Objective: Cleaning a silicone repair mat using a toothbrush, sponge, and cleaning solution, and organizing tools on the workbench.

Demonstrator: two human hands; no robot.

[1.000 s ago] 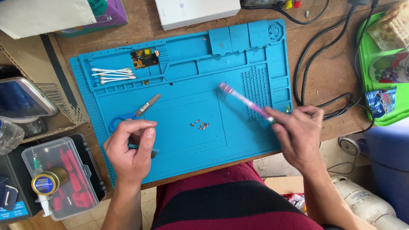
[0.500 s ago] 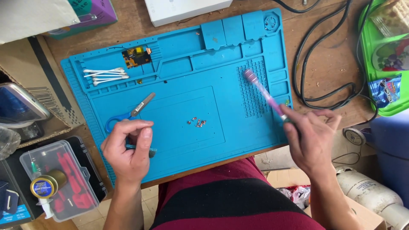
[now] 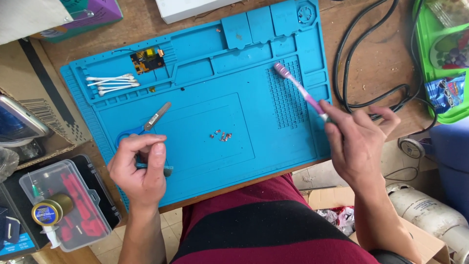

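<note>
The right hand [image 3: 359, 142] grips a pink toothbrush [image 3: 300, 91] by its handle, the bristle end lying over the gridded patch at the right of the blue work mat [image 3: 205, 73]. The left hand [image 3: 139, 168] is curled shut around a small blue tool [image 3: 154, 166] on the mat's near edge, just beside blue-handled scissors [image 3: 144, 126]; tiny screws [image 3: 221, 136] lie between the hands

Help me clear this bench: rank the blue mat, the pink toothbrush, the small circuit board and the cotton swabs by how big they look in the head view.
1. blue mat, by far the largest.
2. pink toothbrush, held in the right hand.
3. cotton swabs as a bunch.
4. small circuit board. The last two look close, so that order is unsure.
</note>
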